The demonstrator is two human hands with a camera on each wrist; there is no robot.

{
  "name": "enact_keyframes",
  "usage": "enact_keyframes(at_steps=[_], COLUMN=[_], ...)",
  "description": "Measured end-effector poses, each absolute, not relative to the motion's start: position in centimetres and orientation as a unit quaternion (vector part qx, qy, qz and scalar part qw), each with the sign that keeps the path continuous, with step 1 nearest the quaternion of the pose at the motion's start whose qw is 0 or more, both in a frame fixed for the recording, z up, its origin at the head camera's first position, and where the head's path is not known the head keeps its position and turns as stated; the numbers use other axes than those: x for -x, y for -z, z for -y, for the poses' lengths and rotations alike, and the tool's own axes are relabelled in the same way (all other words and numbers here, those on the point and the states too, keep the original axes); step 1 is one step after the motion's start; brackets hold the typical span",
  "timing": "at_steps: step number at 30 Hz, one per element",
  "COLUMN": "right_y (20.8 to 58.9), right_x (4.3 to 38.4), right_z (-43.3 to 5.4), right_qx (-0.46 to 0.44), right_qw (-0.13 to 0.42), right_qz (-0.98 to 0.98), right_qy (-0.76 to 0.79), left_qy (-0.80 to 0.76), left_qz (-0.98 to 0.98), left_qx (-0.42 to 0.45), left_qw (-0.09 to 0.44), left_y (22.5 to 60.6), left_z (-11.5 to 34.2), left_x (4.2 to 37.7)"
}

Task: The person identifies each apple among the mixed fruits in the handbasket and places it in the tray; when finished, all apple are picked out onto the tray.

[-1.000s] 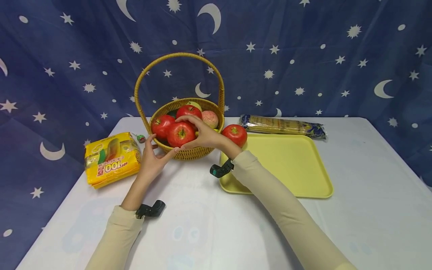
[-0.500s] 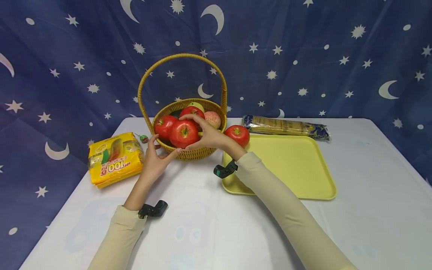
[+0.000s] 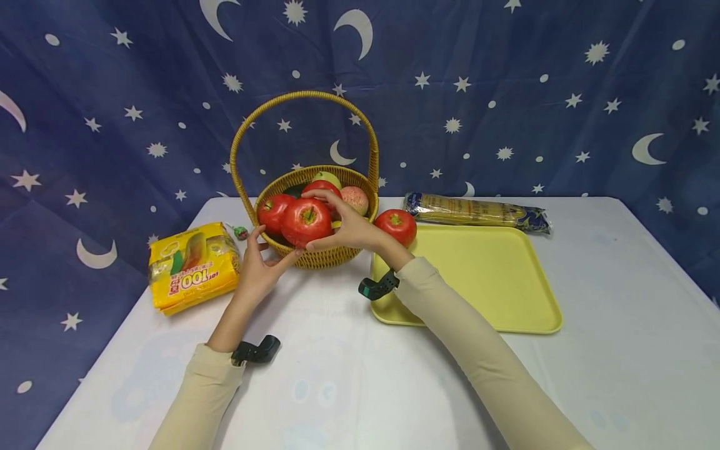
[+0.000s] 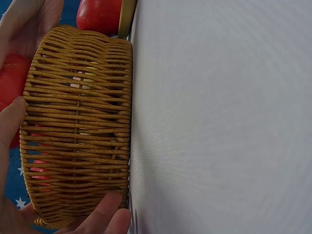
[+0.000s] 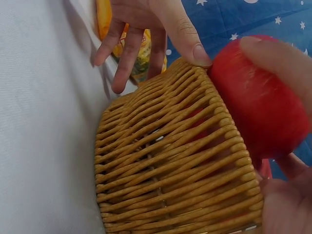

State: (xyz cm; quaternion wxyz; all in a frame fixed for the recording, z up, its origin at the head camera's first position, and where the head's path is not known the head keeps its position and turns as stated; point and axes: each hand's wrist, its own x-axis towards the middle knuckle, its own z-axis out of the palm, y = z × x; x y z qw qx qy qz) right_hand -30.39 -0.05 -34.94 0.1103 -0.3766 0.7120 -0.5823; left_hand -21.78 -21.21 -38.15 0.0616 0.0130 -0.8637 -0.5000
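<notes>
A red apple (image 3: pixel 306 222) sits at the front of the wicker basket (image 3: pixel 332 258), slightly above its rim. My right hand (image 3: pixel 355 229) grips this apple, thumb at the near side and fingers over the top. In the right wrist view the apple (image 5: pixel 258 97) stands partly outside the basket. My left hand (image 3: pixel 257 270) touches the basket's front left side, fingers nearly straight and thumb at the rim. Also in the basket are another red apple (image 3: pixel 274 212), a third red fruit partly hidden by my right hand, a pinkish peach (image 3: pixel 355 199) and a pale green fruit (image 3: pixel 328 178).
A yellow tray (image 3: pixel 478 275) lies right of the basket, with a red fruit (image 3: pixel 396 227) at its back left corner. Behind it is a long clear packet (image 3: pixel 478 211). At left are a yellow bag (image 3: pixel 194 265) and a small red-green item (image 3: pixel 240 232). The basket's tall handle arches overhead.
The apple in my right hand has tilted a little and risen slightly. My left hand has stayed by the basket. The whole head view has shifted a little.
</notes>
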Motion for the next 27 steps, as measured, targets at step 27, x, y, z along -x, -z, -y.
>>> enact_keyframes(at_steps=[27], right_y=[35.6], right_x=[29.3], right_z=[0.4], right_qx=[0.402], right_qw=[0.043], right_qz=[-0.686], right_qy=[0.605], left_qy=[0.495], left_qz=[0.866], left_qx=[-0.01], left_qw=[0.066], left_y=[38.3], left_z=[21.2], left_x=[21.8])
